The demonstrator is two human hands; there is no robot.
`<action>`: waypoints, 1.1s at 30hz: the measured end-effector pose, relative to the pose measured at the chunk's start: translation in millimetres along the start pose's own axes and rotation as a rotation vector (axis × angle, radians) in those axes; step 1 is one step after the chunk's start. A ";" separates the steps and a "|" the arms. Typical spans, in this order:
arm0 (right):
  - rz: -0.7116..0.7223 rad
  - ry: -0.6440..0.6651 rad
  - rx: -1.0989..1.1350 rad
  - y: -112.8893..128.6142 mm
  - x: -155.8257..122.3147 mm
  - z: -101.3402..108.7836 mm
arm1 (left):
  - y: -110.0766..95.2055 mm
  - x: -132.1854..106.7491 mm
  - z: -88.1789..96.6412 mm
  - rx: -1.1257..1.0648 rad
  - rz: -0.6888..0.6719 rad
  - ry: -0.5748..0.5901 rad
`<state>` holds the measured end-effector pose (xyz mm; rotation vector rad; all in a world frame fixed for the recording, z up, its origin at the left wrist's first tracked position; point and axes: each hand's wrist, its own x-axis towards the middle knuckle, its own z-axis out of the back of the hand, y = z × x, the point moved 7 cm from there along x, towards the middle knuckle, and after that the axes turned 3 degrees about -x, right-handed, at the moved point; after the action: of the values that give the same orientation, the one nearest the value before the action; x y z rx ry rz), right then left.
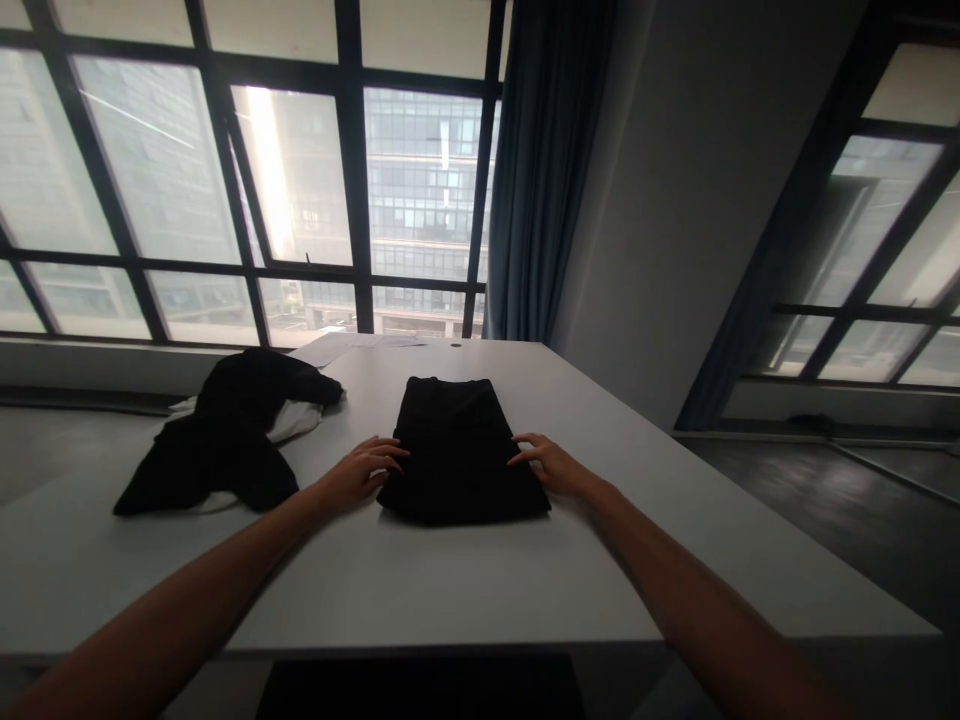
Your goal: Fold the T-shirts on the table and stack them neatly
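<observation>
garment (461, 450) lay folded, centre of table (450, 590) | left grip (367, 468), right grip (549, 463) were open, fingertips on its side edges, grasping nothing | even pressure from both sides seemed best for square edges | pile (225, 430) lay apart, left

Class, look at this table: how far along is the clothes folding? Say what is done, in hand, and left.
Done: one black garment lies folded in a rectangle on the white table. In hand: the left hand and right hand rest open at its side edges, fingertips touching the cloth. Left: a heap of black and white clothes lies unfolded to its left.
</observation>
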<state>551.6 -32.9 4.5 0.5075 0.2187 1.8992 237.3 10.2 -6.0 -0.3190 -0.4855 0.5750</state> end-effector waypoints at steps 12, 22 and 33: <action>-0.016 0.121 0.398 22.2 21.1 58.9 | 12.9 30.2 60.7 -0.552 0.188 -0.131; -0.409 -0.181 -0.096 -20.5 67.9 4.7 | 59.6 62.9 30.6 -0.120 0.520 -0.377; -0.231 0.170 -0.267 29.5 84.4 -71.1 | 25.0 80.5 -51.9 0.280 0.299 0.126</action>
<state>469.3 39.9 -27.0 0.1340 0.1250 1.7117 312.3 69.4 -32.1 -0.1590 -0.2314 0.8977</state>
